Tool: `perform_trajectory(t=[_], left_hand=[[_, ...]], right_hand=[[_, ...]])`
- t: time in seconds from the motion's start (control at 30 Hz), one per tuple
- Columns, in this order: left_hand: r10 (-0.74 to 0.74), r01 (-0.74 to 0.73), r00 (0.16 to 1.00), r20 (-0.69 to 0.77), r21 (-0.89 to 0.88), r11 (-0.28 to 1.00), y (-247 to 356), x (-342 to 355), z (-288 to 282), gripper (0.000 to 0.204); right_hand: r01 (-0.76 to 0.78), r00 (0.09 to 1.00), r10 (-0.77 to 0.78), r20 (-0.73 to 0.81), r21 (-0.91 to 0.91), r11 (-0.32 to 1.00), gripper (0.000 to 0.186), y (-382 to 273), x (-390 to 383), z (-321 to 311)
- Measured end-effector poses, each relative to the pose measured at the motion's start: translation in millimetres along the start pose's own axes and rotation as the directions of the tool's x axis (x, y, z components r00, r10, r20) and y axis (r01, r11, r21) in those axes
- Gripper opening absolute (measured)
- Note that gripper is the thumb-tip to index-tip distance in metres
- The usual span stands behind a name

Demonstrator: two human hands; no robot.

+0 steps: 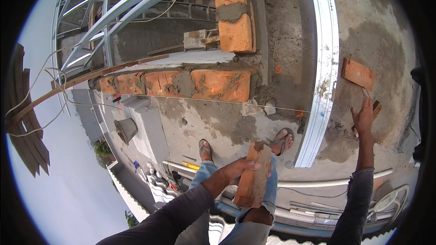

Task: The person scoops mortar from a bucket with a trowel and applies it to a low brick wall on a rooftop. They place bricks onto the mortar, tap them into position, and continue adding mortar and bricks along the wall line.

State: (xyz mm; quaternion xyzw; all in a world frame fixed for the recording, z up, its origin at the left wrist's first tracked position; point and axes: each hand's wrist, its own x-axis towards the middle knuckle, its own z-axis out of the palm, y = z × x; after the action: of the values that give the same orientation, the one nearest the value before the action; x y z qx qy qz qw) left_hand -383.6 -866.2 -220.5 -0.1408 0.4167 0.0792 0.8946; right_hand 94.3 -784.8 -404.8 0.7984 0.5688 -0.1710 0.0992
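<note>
bright soft daylight, bent edges, black corners

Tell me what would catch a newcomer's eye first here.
Probably the mortar-smeared row of orange bricks, just above and left of centre. Next comes the bright metal beam running down from the top, right of centre. Then, low at centre, the left hand grips a single brick.

Location: you are on an outdoor construction site. Indicators: mortared brick wall beside a taut string line, loose brick on the stained concrete floor, metal framework, bucket, yellow spirit level, and open sky to your left.
</note>
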Motion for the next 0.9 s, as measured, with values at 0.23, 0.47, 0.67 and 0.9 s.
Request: perform_trajectory(t=[0.23, 0.47, 0.67, 0.9], left_hand=[[-0.308, 0.238, 0.932, -0.191, -0.318, 0.918, -123.0, -120.3, -85.2, 0.065], [-0.47, 0.393, 0.881, -0.052, -0.474, 0.788, -203.0, -194.2, -53.1, 0.062], [-0.373, 0.309, 0.925, -0.069, -0.429, 0.849, -191.0, -229.2, -23.1, 0.062], [-0.216, 0.174, 0.975, -0.058, -0.41, 0.895, -184.7, -284.3, -66.4, 0.062]], right_hand=[[0.104, 0.988, -0.058, 0.145, -0.331, 0.938, 0.086, -17.5, 163.1, 74.6], [-0.067, 0.948, 0.15, 0.282, -0.285, 0.956, 0.088, 20.7, 33.4, 81.6], [-0.429, 0.711, 0.389, 0.586, -0.077, 0.9, 0.102, 64.8, -173.2, 4.1], [-0.597, 0.462, -0.068, 0.884, 0.366, 0.714, 0.083, -75.1, -328.9, -178.1]])
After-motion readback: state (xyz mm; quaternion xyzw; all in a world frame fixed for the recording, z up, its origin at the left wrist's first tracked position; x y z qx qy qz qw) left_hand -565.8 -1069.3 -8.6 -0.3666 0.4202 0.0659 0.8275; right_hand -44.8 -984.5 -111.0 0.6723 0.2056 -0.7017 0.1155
